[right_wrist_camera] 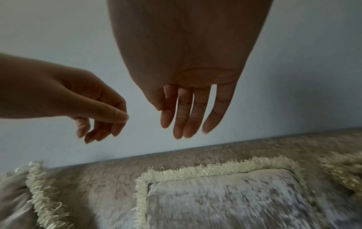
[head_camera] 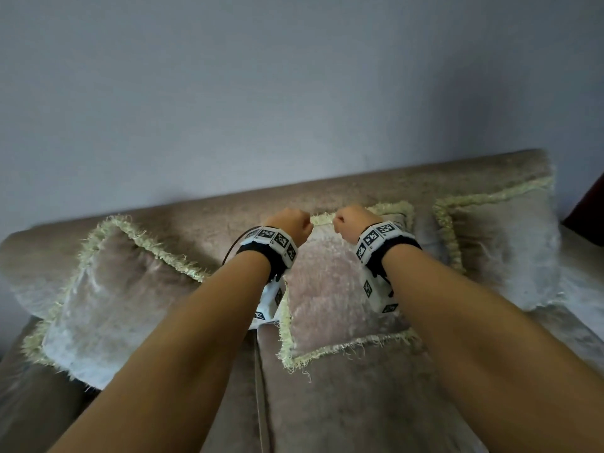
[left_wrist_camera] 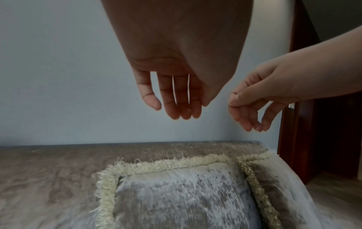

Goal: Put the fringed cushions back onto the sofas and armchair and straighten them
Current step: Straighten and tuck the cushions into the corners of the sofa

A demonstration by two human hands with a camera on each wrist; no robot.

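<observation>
Both hands are hanging in the air over the sofa (head_camera: 359,403) right now, side by side and holding nothing. Left hand (head_camera: 289,225) is hovering above the middle cushion (head_camera: 330,289), fingers (left_wrist_camera: 177,100) loose and pointing down, clear of the fringe. Right hand (head_camera: 353,223) is floating just beside it, fingers (right_wrist_camera: 188,111) dangling straight and relaxed, also not touching anything. From the head view the knuckles are looking bunched, but the wrist views are showing slack, empty fingers.

Below them, the middle cushion is leaning against the sofa back, its pale fringe running along the top edge. I'm seeing the left cushion (head_camera: 108,299) tilted at an angle on the seat, and the right cushion (head_camera: 503,253) propped upright near the sofa's end, close beside the middle one. Behind everything, the wall (head_camera: 294,76) is sitting plain and grey.
</observation>
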